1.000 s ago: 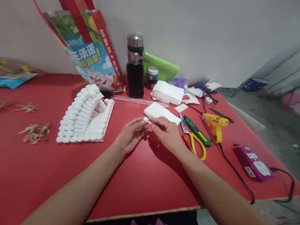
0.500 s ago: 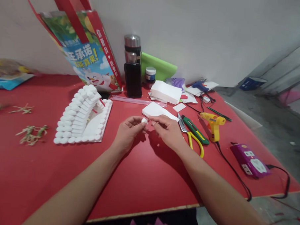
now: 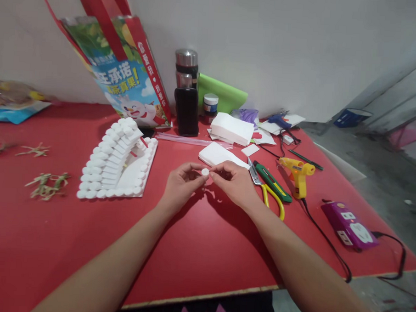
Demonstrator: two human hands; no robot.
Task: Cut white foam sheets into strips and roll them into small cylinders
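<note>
A small round white piece (image 3: 205, 172) is pinched between the fingertips of both hands above the red table (image 3: 204, 248). My left hand (image 3: 182, 185) holds it from the left, thumb and fingers closed on its edge. From the right, my right hand (image 3: 231, 182) grips it with thumb and forefinger. Just behind the hands lies a stack of white paper (image 3: 220, 154). To the left stands a white model (image 3: 113, 163) with steps and a border of rounded white pieces.
Scissors (image 3: 266, 190), a green cutter (image 3: 272, 182) and a yellow glue gun (image 3: 298, 173) lie right of my hands. A purple power socket (image 3: 349, 225) is further right. Behind stand a phone (image 3: 186, 111), flask (image 3: 187, 58) and bag (image 3: 128, 79). Twisted straw pieces (image 3: 48, 186) lie left.
The white piece has turned so its round face shows. My right hand's fingers have closed in on it, and both hands are nearer each other.
</note>
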